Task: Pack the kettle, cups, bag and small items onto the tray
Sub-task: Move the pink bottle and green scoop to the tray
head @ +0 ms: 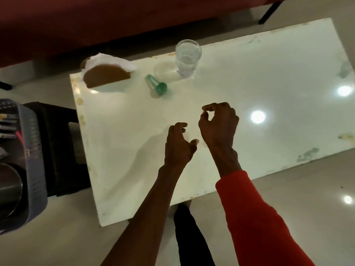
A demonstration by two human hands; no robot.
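My left hand (179,144) hovers over the middle of the white table (269,96), fingers loosely curled, holding nothing. My right hand (219,123) hangs just to its right, thumb and forefinger close together; nothing shows between them. A clear glass cup (187,58) stands near the far edge. A small green container (156,85) lies on its side to the cup's left. At the far left corner stands a brown napkin holder (107,75) with white napkins. The grey tray (32,162) sits at the left on a dark stool, with a steel vessel (8,187) in it.
A dark stool (61,150) carries the tray beside the table's left end. A dark red sofa (115,22) runs behind the table. The glossy floor (307,189) surrounds the table, and my dark-clad leg (190,235) stands at its near edge.
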